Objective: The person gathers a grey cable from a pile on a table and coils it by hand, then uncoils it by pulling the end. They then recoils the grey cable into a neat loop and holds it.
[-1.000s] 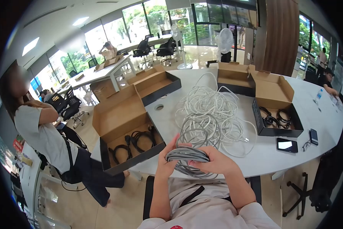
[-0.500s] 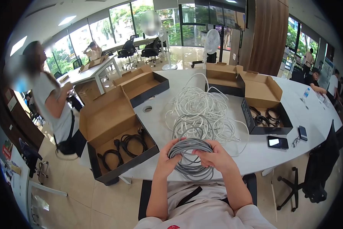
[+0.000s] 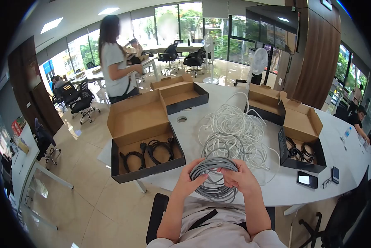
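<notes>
Between my hands is a round coil of grey cable, held just over the near edge of the white table. My left hand is closed round the coil's left side, thumb on top. On the right side my right hand grips the same coil, fingers bent over its strands. Just beyond, looser grey loops touch a tangled heap of white cable on the table. An open box with coiled black cables stands to the left, and another open box with black cables is on the right.
Two more open boxes stand farther back. A phone, a dark small case and a bottle are on the right. A person stands beyond the left box; another sits at far right. Black chairs flank the table.
My view has turned left, so the table appears farther right and lower. The standing person appears farther right and more turned away. Both hands still hold the grey coil.
</notes>
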`<state>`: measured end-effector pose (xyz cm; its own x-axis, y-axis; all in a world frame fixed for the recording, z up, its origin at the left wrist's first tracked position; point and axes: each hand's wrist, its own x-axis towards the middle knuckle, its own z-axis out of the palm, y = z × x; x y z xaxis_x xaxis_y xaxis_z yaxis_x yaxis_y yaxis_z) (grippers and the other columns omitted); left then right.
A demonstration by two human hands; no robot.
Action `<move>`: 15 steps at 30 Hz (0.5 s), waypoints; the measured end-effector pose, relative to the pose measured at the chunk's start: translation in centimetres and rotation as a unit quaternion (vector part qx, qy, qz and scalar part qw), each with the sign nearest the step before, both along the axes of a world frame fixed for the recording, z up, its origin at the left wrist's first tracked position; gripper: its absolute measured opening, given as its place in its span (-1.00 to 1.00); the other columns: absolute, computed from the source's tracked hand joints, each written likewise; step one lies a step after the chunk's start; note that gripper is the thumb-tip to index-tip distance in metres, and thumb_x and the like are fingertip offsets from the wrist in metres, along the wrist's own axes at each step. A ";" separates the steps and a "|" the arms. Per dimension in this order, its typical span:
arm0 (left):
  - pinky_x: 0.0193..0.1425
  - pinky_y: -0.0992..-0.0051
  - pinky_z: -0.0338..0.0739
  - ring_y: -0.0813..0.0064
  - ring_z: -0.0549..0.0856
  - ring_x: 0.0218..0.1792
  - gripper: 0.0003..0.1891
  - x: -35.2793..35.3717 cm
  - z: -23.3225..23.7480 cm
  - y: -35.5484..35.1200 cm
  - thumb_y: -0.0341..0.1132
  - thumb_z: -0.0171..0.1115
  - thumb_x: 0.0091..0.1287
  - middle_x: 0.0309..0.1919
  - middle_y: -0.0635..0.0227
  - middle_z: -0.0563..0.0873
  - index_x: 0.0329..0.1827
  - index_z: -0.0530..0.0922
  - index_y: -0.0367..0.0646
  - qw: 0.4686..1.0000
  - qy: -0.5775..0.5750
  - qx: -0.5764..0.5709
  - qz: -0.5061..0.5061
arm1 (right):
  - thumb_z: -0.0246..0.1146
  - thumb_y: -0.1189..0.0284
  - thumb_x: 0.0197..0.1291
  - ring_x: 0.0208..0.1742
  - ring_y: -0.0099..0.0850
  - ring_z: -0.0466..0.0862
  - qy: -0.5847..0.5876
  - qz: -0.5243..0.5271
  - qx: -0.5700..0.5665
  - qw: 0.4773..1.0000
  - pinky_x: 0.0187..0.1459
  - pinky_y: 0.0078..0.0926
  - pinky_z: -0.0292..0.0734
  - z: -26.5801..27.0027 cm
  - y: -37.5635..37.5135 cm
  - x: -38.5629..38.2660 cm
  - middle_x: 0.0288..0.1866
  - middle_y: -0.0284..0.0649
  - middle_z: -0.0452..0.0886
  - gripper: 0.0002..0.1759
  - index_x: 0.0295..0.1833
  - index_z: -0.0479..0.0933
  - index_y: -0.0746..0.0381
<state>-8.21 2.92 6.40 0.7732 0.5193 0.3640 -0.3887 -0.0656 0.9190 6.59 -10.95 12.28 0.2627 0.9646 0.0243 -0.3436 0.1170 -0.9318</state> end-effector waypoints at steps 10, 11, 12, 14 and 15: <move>0.36 0.14 0.32 0.13 0.50 0.27 -0.31 -1.0 2.5 -0.8 0.16 0.10 0.33 0.28 -0.03 0.47 0.28 0.40 -0.28 0.958 -0.155 -0.184 -0.158 | 0.28 0.50 0.22 -0.66 -0.70 0.32 -0.122 0.126 -0.006 0.984 -0.62 -0.68 0.16 -0.6 0.0 1.4 -0.61 -0.47 0.41 -0.89 -0.18 0.60 0.31; 0.35 0.15 0.34 0.14 0.52 0.25 -0.41 -0.8 1.9 -0.2 0.10 0.08 0.37 0.27 0.02 0.48 0.23 0.43 -0.24 0.957 -0.166 -0.201 -0.126 | 0.29 0.48 0.22 -0.65 -0.71 0.33 -0.130 0.136 -0.002 0.982 -0.62 -0.69 0.17 -0.8 0.0 1.6 -0.60 -0.48 0.42 -0.89 -0.18 0.60 0.30; 0.34 0.17 0.35 0.16 0.54 0.24 -0.50 -0.5 2.1 0.4 0.03 0.06 0.40 0.26 0.07 0.50 0.18 0.45 -0.20 0.955 -0.176 -0.217 -0.095 | 0.29 0.48 0.23 -0.65 -0.71 0.32 -0.124 0.143 0.002 0.982 -0.63 -0.69 0.16 -0.9 -0.1 1.9 -0.60 -0.48 0.41 -0.89 -0.18 0.60 0.30; 0.07 0.35 0.52 0.37 0.67 -0.05 -0.76 -0.3 2.6 0.3 -0.20 -0.05 0.51 0.06 0.35 0.65 0.02 0.50 -0.11 0.932 -0.217 -0.290 -0.027 | 0.28 0.48 0.24 -0.66 -0.71 0.31 -0.111 0.156 0.010 0.981 -0.63 -0.68 0.14 -1.0 -0.3 2.4 -0.61 -0.48 0.41 -0.89 -0.18 0.61 0.29; -0.04 0.43 0.50 0.45 0.63 -0.16 -0.78 -0.5 2.7 1.0 -0.22 -0.04 0.51 -0.06 0.40 0.64 0.01 0.50 -0.11 0.905 -0.250 -0.336 -0.079 | 0.28 0.49 0.21 -0.67 -0.69 0.30 -0.095 0.143 0.016 0.985 -0.63 -0.66 0.14 -0.8 -0.7 2.6 -0.63 -0.46 0.40 -0.89 -0.19 0.60 0.31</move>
<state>-8.66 3.92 9.11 0.6826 0.6507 0.3326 -0.7230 0.5349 0.4372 9.23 -11.60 11.46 -0.0313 0.9964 0.0784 -0.1864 0.0712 -0.9799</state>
